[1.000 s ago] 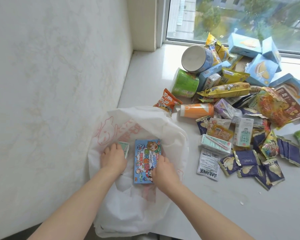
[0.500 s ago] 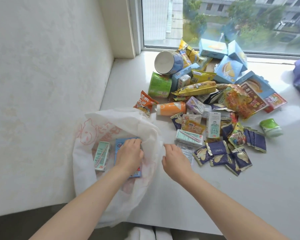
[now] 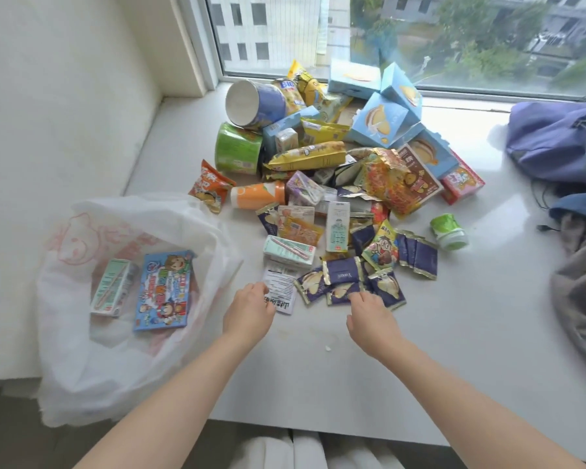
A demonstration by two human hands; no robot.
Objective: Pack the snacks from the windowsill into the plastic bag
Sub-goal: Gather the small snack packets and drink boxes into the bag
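Observation:
A white plastic bag [image 3: 82, 360] with red print lies open at the left of the windowsill [image 3: 454, 350]. Inside it lie a blue cartoon box [image 3: 164, 291] and a pale green carton [image 3: 110, 287]. A heap of snacks [image 3: 322, 170] covers the middle of the sill. My left hand [image 3: 249, 311] rests at the edge of a white sachet [image 3: 279, 289], fingers curled, holding nothing that I can see. My right hand [image 3: 369, 316] touches the dark purple packets [image 3: 342, 279] at the heap's near edge, fingers bent onto them.
Blue and grey clothes [image 3: 562, 147] lie bunched at the right end of the sill, with a black cable beside them. A green-lidded cup [image 3: 449, 231] stands apart from the heap. The window runs along the back and a white wall closes the left side.
My left hand has come out of the bag and moved right to the white sachet. My right hand has moved right to the purple packets. The blue box now lies free in the bag.

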